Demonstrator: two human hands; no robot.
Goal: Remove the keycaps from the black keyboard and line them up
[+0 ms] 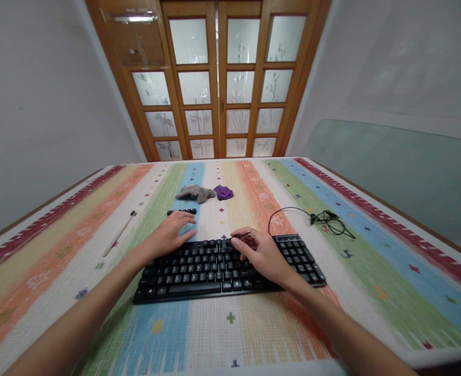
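Note:
A black keyboard (199, 277) lies across the striped cloth in front of me. My left hand (171, 232) rests over its upper left edge, fingers apart, with nothing seen in it. Just beyond those fingers sits a short row of small black keycaps (181, 212), partly covered by the hand. At the keyboard's top row, right of the middle, my right hand (260, 253) is closed in a pinch. Something thin and shiny shows at its fingers, too small to make out. The keys under that hand are hidden.
A grey cloth (196, 194) and a purple cloth (224, 192) lie beyond the keyboard. To the left is a thin brush-like stick (119, 233) with a dark tip. The keyboard's black cable (328, 219) is bundled at right. Wooden glass doors (217, 78) stand behind the table.

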